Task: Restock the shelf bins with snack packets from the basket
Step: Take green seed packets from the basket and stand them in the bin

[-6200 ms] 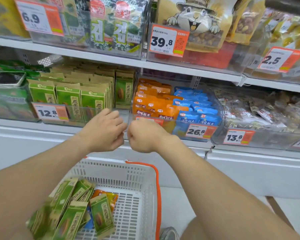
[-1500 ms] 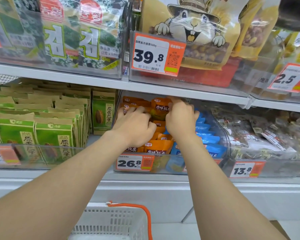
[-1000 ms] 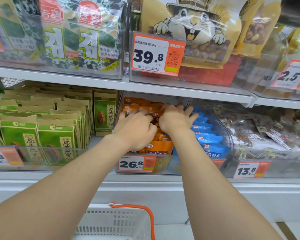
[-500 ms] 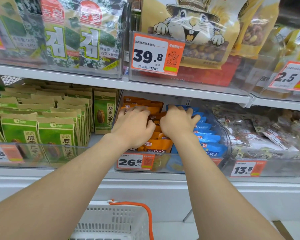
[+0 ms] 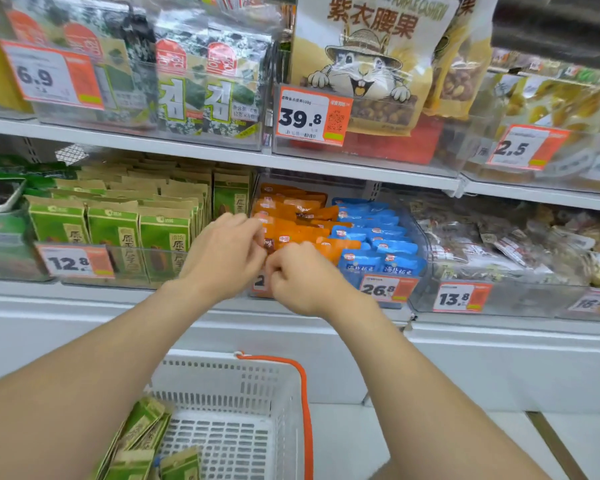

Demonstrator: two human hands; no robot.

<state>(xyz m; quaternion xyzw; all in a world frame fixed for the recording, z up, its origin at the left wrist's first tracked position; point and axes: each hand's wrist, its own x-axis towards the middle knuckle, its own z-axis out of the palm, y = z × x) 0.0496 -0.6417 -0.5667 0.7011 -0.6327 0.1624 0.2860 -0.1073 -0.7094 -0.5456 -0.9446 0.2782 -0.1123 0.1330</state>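
left hand (image 5: 224, 258) and right hand (image 5: 300, 278) covering a price tag (image 5: 258, 284), fingertips blurred, basket (image 5: 229, 386) cut off at bottom edge

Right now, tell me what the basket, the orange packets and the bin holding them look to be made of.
Basket: white rigid plastic, matte, slotted moulded walls.
Orange packets: probably glossy plastic film; they crinkle and catch light.
Bin: clear hard plastic, likely acrylic; the goods show through its wall.

Glossy foil orange packets (image 5: 293, 233), clear plastic bin (image 5: 417, 233), matt white perforated plastic basket (image 5: 222, 382).
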